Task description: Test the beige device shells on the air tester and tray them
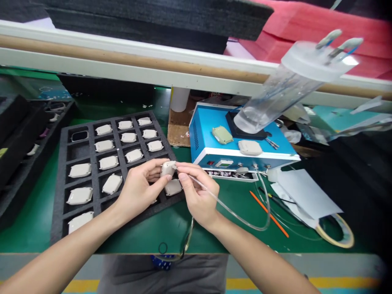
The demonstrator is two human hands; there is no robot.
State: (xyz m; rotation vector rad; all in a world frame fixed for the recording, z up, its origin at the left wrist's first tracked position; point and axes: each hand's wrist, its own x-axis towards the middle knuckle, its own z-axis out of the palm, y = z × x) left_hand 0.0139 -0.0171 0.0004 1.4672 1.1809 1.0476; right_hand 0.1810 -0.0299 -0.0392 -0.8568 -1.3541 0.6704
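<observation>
Ctr of frame: left hand [137, 190] grip closed on small white case [168, 168], held just above black foam tray [59, 212] w/ more cases. Right hand [199, 198] grip pinched on clear tube [226, 208], tip at the case. Blue box [205, 122] right of ctr, on green tabletop [30, 220]

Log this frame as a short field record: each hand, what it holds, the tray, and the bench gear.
left hand: pinches a beige housing over the tray's near right corner
right hand: holds the end of a clear tube at that housing
tray: black foam tray, most pockets filled with similar housings
bench gear: blue box with two more housings on top; tilted clear cylinder above it
loose: orange stick on the green mat
</observation>
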